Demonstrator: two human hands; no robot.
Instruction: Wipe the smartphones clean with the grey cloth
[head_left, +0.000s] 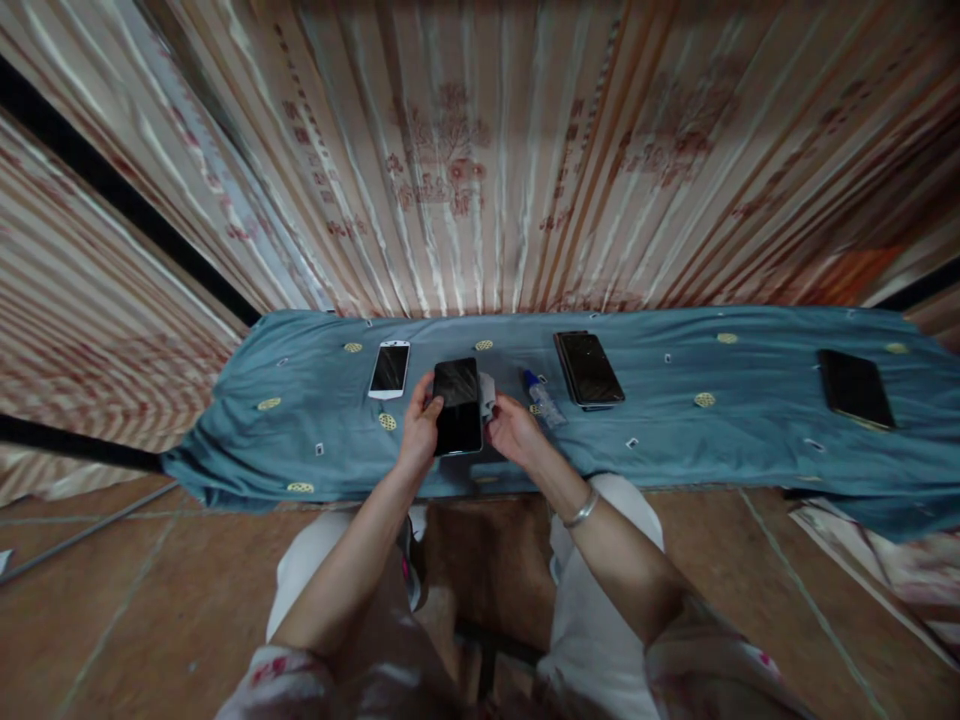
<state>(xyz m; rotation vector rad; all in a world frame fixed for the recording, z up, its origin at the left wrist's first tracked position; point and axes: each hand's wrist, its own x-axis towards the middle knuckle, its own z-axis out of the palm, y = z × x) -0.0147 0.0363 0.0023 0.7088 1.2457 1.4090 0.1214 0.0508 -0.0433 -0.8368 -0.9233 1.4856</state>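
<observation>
Black phone face up at near middle of worktop, gripped at left edge by left hand. Right hand clasps grey cloth at phone's right edge. White phone left, small bottle right, dark phones beyond.

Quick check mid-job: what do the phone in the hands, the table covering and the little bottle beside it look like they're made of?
Black phone: glossy front, likely glass, since it mirrors faint light. Left hand grips its edge; right hand holds a pale cloth against it. Table covering: matte teal fabric, wrinkled, with stitched-looking gold motifs. Small bottle: clear, probably plastic, with a blue cap.
</observation>
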